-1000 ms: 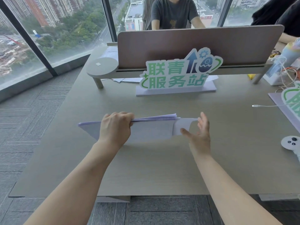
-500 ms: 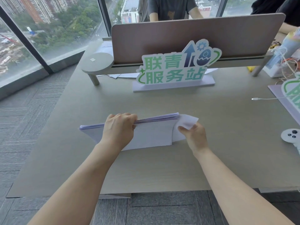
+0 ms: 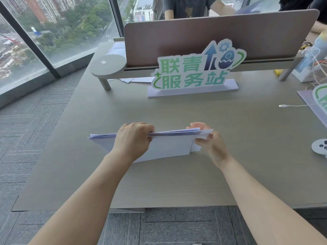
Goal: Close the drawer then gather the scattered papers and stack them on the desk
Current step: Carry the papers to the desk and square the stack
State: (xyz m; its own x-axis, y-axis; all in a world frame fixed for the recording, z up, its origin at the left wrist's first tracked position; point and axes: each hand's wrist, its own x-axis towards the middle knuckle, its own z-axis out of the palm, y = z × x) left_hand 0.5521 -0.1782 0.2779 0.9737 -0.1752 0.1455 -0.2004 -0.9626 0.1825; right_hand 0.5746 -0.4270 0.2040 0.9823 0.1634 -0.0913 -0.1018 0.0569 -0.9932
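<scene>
we hold the papers (image 3: 169,145) on edge on the desk (image 3: 247,156), left hand (image 3: 133,140) gripping the top edge, right hand (image 3: 209,143) pinching the right end. light, floppy, slippery sheets; we judge both ends need holding.

1. A high-rise office is shown: a shared desk (image 3: 230,174) is split by a privacy divider (image 3: 212,38).
2. City blocks are seen far below through floor-to-ceiling windows (image 3: 58,32).
3. Grey carpet tiles (image 3: 26,138) are laid.

white paper stack (image 3: 169,147), upright on desk (image 3: 177,183)
</scene>
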